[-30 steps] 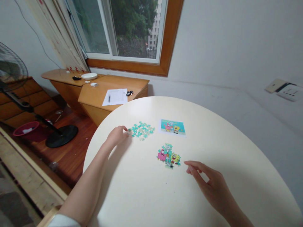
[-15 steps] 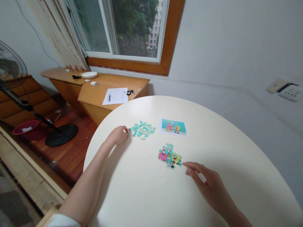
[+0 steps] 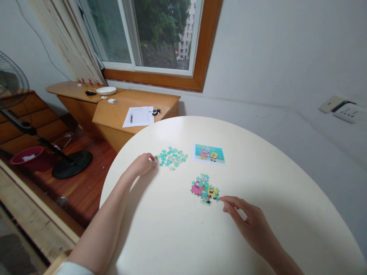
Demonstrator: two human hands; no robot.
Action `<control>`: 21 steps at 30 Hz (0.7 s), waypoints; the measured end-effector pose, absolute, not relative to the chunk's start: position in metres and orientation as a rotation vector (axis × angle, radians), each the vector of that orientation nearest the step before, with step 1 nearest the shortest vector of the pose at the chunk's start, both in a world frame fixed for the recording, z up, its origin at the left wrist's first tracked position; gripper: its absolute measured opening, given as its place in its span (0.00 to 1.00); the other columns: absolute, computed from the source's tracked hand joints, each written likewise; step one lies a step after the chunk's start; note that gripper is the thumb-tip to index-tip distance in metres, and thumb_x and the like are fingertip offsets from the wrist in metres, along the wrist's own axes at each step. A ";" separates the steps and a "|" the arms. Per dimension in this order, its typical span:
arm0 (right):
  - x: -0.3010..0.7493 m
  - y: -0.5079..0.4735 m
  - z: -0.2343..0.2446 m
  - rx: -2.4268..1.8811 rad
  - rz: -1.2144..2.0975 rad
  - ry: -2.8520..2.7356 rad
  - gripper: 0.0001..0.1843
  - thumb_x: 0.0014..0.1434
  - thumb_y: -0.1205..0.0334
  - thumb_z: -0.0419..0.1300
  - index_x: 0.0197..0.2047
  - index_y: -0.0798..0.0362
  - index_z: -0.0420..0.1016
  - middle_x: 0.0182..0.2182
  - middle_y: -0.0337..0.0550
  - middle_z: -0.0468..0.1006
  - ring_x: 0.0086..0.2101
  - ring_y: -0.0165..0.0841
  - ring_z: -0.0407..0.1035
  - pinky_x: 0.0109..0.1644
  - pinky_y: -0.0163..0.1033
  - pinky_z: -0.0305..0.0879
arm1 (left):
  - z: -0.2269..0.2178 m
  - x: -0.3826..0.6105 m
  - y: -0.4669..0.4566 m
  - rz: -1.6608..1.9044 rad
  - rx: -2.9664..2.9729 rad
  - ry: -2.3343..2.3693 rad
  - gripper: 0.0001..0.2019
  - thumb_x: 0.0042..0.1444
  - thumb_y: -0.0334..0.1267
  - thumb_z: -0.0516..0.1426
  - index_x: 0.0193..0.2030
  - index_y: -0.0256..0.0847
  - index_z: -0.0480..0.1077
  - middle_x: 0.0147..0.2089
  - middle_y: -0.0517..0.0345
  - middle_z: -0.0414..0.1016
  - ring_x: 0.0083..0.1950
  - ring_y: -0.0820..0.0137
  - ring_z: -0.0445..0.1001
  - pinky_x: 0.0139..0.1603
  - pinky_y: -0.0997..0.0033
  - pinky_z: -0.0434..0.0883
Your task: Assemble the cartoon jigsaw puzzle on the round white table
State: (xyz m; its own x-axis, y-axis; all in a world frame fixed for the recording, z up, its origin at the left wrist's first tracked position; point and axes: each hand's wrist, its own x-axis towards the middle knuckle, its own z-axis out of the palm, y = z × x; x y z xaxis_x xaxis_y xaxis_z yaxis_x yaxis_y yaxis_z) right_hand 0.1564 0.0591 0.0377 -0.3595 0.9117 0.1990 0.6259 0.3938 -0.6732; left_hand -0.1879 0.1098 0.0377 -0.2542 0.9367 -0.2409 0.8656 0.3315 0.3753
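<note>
My left hand (image 3: 145, 164) rests at the left edge of a loose heap of teal and pale jigsaw pieces (image 3: 173, 156). Its fingers pinch a small green puzzle piece (image 3: 155, 162). A partly joined jigsaw puzzle (image 3: 205, 189) lies nearer to me, showing a pink, a pale blue-green and a yellow cartoon figure. My right hand (image 3: 248, 217) is at its lower right, the index fingertip touching the puzzle's edge. Thumb and fingers come together there; whether a piece is between them is hidden. Behind the puzzle lies a printed reference picture (image 3: 210, 154).
Everything worked on lies on a round white table (image 3: 177, 229). Beyond its far left edge is a wooden desk (image 3: 137, 97) with a sheet of paper (image 3: 139, 115), keys (image 3: 156, 112) and a white plate (image 3: 106, 91). A standing fan (image 3: 17, 118) and a red bin (image 3: 31, 158) are left.
The whole view has shifted slightly. Both hands keep nearly the same places, the left by the heap and the right at the puzzle's edge.
</note>
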 end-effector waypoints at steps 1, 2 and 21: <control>0.156 0.059 0.037 -1.311 0.677 -2.101 0.15 0.57 0.55 0.49 0.36 0.50 0.76 0.23 0.41 0.78 0.26 0.32 0.73 0.22 0.32 0.64 | 0.037 -0.188 0.110 0.220 1.588 2.199 0.14 0.47 0.37 0.56 0.41 0.37 0.71 0.35 0.53 0.76 0.33 0.68 0.73 0.29 0.75 0.64; 0.157 0.059 0.037 -1.311 0.679 -2.101 0.15 0.57 0.56 0.49 0.36 0.51 0.76 0.23 0.41 0.78 0.26 0.32 0.73 0.22 0.32 0.64 | 0.037 -0.187 0.110 0.204 1.596 2.210 0.13 0.47 0.37 0.56 0.41 0.37 0.71 0.35 0.53 0.76 0.34 0.67 0.73 0.29 0.75 0.64; 0.156 0.059 0.038 -1.305 0.669 -2.100 0.15 0.58 0.56 0.49 0.37 0.50 0.76 0.23 0.40 0.78 0.26 0.32 0.73 0.23 0.32 0.65 | 0.041 -0.181 0.106 0.190 1.780 1.796 0.10 0.44 0.33 0.55 0.35 0.39 0.71 0.31 0.58 0.72 0.29 0.72 0.68 0.28 0.77 0.61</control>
